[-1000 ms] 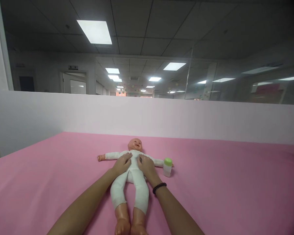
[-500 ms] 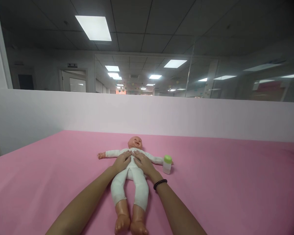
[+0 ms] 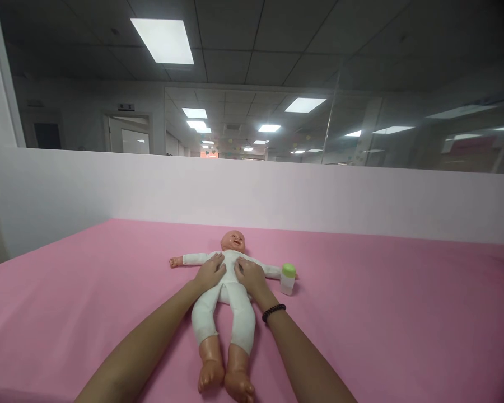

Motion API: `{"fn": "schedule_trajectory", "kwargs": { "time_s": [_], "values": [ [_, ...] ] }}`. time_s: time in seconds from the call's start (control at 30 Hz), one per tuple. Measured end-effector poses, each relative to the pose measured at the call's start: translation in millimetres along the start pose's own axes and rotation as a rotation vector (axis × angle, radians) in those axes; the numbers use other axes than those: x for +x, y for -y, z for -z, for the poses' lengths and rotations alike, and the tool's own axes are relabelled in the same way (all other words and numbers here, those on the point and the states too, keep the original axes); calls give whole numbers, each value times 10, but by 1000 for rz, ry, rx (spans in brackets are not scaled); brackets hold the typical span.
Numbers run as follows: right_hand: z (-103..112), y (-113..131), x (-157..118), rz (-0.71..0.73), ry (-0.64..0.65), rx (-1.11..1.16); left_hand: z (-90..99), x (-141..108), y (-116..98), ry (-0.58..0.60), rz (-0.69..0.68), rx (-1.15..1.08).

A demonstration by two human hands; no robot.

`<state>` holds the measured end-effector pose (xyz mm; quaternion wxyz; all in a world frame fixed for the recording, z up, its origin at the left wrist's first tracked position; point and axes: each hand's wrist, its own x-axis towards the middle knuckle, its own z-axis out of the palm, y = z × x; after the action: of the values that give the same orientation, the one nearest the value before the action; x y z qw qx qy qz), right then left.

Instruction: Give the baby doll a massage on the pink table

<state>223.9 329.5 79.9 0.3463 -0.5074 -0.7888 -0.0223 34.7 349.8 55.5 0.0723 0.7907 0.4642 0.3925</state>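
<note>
A baby doll (image 3: 234, 291) in a white suit lies face up, its head away from me and its arms spread. My left hand (image 3: 210, 272) rests flat on one side of the doll's chest, fingers extended. On the other side of the chest lies my right hand (image 3: 251, 276), its fingers a little bent but apart, holding nothing. A clear bottle with a green lid (image 3: 288, 279) stands upright at the end of the doll's right-side arm in view, partly hiding the doll's hand.
Pink cloth (image 3: 361, 313) covers the wide surface under the doll. A white low wall (image 3: 277, 193) runs along the far edge, with glass panes above it. A black beaded bracelet (image 3: 274, 312) circles my right wrist.
My right hand has shifted slightly to the right on the doll's chest, and its fingers are more bent. My left hand stays flat. The whole view has tilted down a little.
</note>
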Motion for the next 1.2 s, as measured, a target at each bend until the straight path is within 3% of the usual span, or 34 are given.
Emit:
{"fn": "schedule_trajectory", "kwargs": {
  "time_s": [0.27, 0.43, 0.63, 0.87, 1.03, 1.2],
  "values": [
    [-30, -64, 6, 196, -1, 241, 108, -62, -141, 12, -177, -52],
    [-60, -115, 27, 227, 69, 332, 104, -25, -109, 107, -206, -101],
    [-126, -205, 67, 164, 260, 259, 31, 23, 0, 194, -88, -55],
    [-53, -142, 47, -17, 353, 146, 18, 21, -13, 211, 128, -1],
    [-48, -82, 39, -125, 260, 59, 48, -1, -121, 184, 315, 131],
    [-8, 3, 42, -232, 82, -66, 103, -24, -260, 60, 314, 308]
  ]
}}
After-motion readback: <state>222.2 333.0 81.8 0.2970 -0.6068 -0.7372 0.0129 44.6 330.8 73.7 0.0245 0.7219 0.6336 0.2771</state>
